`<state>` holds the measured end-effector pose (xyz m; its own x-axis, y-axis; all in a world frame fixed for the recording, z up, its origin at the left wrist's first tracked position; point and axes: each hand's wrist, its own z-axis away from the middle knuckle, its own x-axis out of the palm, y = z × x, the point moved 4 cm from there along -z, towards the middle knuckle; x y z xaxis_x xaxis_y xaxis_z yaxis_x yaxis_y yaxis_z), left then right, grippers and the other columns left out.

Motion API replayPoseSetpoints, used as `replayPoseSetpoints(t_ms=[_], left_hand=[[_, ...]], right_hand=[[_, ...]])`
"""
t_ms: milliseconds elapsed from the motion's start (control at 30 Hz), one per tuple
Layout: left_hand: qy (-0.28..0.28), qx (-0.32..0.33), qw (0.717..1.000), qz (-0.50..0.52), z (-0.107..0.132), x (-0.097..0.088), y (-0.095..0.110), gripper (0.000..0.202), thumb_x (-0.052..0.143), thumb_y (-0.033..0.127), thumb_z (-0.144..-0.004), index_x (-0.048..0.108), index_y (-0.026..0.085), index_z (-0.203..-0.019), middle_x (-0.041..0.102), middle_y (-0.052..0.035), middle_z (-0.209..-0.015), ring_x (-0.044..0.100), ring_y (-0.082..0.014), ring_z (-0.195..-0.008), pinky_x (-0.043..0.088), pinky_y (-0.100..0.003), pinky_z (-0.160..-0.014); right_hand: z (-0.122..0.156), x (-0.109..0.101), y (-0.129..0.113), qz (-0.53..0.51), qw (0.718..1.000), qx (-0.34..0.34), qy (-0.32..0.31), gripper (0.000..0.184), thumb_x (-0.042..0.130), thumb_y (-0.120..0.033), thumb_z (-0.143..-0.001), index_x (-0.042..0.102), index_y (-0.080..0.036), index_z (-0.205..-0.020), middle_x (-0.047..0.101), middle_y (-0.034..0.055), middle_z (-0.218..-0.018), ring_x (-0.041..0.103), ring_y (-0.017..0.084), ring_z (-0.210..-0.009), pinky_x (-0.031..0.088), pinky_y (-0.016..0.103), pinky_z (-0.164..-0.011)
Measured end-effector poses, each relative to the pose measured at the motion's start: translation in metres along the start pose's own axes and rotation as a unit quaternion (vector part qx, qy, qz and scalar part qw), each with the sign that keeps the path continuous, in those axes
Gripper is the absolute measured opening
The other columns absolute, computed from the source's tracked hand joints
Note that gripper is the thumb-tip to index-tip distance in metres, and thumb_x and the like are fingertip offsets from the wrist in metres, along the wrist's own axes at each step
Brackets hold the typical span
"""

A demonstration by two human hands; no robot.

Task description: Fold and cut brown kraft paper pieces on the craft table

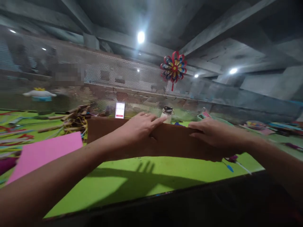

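A long brown cardboard piece (170, 143) stands on edge above the green tabletop (118, 186). My left hand (142, 127) is closed over its top edge near the middle, thumb on the near face. Farther right, my right hand (210, 132) grips the same top edge, with its thumb against the near side. The far fingers of both hands are partly hidden. Beside the cardboard's left end lies a sheet of pink paper (52, 151). Under its right end are a purple piece (233, 158) and a small blue leaf-shaped piece (229, 168).
Behind the cardboard stand a lit phone (120, 110) and a bottle with a dark lid (167, 115). Bundled sticks (75, 118) and coloured strips (19, 137) lie left. A flower-shaped decoration (174, 67) hangs by the mesh partition (132, 82). The table's dark front edge (165, 193) is near me.
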<state>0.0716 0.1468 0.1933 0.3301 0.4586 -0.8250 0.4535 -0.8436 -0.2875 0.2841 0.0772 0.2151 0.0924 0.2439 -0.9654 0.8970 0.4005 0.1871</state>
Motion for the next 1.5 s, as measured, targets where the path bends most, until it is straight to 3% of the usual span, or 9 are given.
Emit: replayPoseSetpoints(t_ms=[100,233,367,500,633,900,1067,1200,1500], left_hand=[[-0.098,-0.091,0.991,-0.004,0.015,-0.007,-0.005,0.051,0.059,0.028,-0.078,0.05,0.019,-0.127,0.068,-0.0072,-0.084,0.06,-0.0185,-0.07,0.041,-0.03,-0.066],[-0.141,-0.104,0.984,0.031,0.032,-0.03,0.001,0.017,0.052,0.025,-0.081,0.067,0.02,-0.089,0.065,-0.0038,-0.074,0.054,-0.014,-0.061,0.033,-0.027,-0.056],[-0.193,-0.12,0.972,0.065,0.042,-0.03,0.004,0.019,0.051,0.022,-0.08,0.068,0.02,-0.088,0.066,-0.0033,-0.078,0.055,-0.0143,-0.066,0.034,-0.026,-0.057],[-0.257,-0.137,0.955,0.063,0.06,0.004,0.002,0.02,0.052,0.02,-0.077,0.067,0.02,-0.09,0.067,-0.0059,-0.081,0.056,-0.0161,-0.069,0.035,-0.026,-0.058],[-0.264,-0.141,0.953,0.056,0.075,0.023,-0.002,0.018,0.05,0.022,-0.079,0.065,0.019,-0.087,0.066,-0.0065,-0.078,0.056,-0.0164,-0.067,0.034,-0.026,-0.057],[-0.304,-0.172,0.933,0.086,0.083,0.021,-0.015,0.016,0.054,0.028,-0.075,0.063,0.02,-0.085,0.066,-0.0054,-0.082,0.056,-0.0172,-0.067,0.033,-0.026,-0.055],[-0.284,-0.158,0.944,0.059,0.075,0.022,-0.022,0.018,0.045,0.023,-0.08,0.063,0.02,-0.084,0.065,-0.006,-0.077,0.054,-0.0169,-0.064,0.032,-0.027,-0.055],[-0.273,-0.138,0.951,0.042,0.062,0.006,-0.029,0.015,0.047,0.024,-0.078,0.061,0.02,-0.08,0.064,-0.0046,-0.075,0.054,-0.0166,-0.064,0.032,-0.027,-0.056],[-0.348,-0.214,0.909,0.078,0.081,0.025,-0.033,0.024,0.057,0.039,-0.071,0.06,0.023,-0.088,0.064,-0.0041,-0.079,0.056,-0.0193,-0.067,0.032,-0.026,-0.053]], right_hand=[[0.0,0.008,-0.004,0.003,1.0,-0.014,0.007,0.014,0.049,-0.025,-0.088,0.056,-0.022,-0.076,0.062,0.0014,-0.07,0.056,0.016,-0.062,0.032,0.026,-0.055],[-0.006,0.022,-0.002,-0.04,0.999,-0.031,0.0,0.017,0.047,-0.026,-0.09,0.056,-0.021,-0.076,0.062,0.0017,-0.07,0.056,0.016,-0.064,0.033,0.027,-0.058],[-0.017,0.049,-0.003,-0.085,0.994,-0.057,-0.044,0.014,0.049,-0.026,-0.087,0.06,-0.021,-0.08,0.064,0.0019,-0.074,0.056,0.016,-0.067,0.034,0.026,-0.06],[-0.023,0.077,-0.009,-0.091,0.987,-0.067,-0.111,0.013,0.052,-0.024,-0.084,0.064,-0.021,-0.086,0.066,0.0034,-0.079,0.057,0.017,-0.068,0.034,0.026,-0.057],[-0.023,0.085,-0.004,-0.078,0.989,-0.053,-0.119,0.017,0.055,-0.03,-0.082,0.065,-0.021,-0.092,0.067,0.0053,-0.083,0.057,0.018,-0.069,0.034,0.026,-0.056],[-0.014,0.11,0.049,-0.105,0.98,-0.012,-0.167,0.019,0.059,-0.035,-0.076,0.066,-0.019,-0.084,0.063,0.0025,-0.071,0.052,0.016,-0.062,0.031,0.025,-0.052],[-0.012,0.117,0.06,-0.099,0.98,0.032,-0.17,0.021,0.056,-0.034,-0.078,0.062,-0.018,-0.065,0.054,0.0,-0.056,0.043,0.013,-0.053,0.027,0.026,-0.05],[-0.015,0.104,0.068,-0.133,0.976,0.055,-0.161,0.025,0.055,-0.038,-0.078,0.067,-0.017,-0.069,0.058,0.001,-0.059,0.045,0.013,-0.053,0.029,0.026,-0.05],[-0.009,0.127,0.082,-0.133,0.969,0.039,-0.203,0.021,0.067,-0.04,-0.067,0.066,-0.019,-0.072,0.061,-0.0005,-0.059,0.051,0.014,-0.054,0.03,0.025,-0.049]])
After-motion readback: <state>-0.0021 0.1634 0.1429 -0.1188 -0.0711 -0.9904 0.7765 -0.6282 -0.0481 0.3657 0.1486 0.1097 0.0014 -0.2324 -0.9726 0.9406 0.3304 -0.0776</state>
